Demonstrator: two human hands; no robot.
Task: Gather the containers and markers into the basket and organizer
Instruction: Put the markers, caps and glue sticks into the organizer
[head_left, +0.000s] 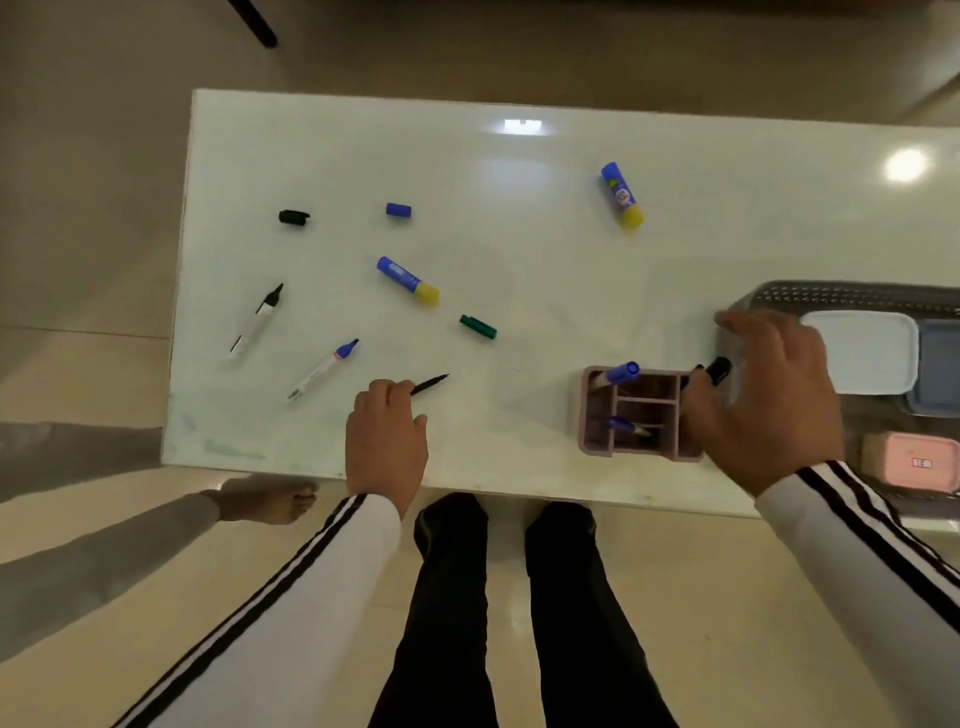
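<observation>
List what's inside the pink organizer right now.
The organizer holds one blue-capped marker standing in its far-left slot and another blue marker lower in a near slot. The right hand covers its right compartment.

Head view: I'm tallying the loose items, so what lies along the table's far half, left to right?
Black cap → blue cap → glue stick, which lies alone toward the right.

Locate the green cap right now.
Head view: the green cap lies mid-table, just right of and below the nearer glue stick, above the left hand.
</observation>
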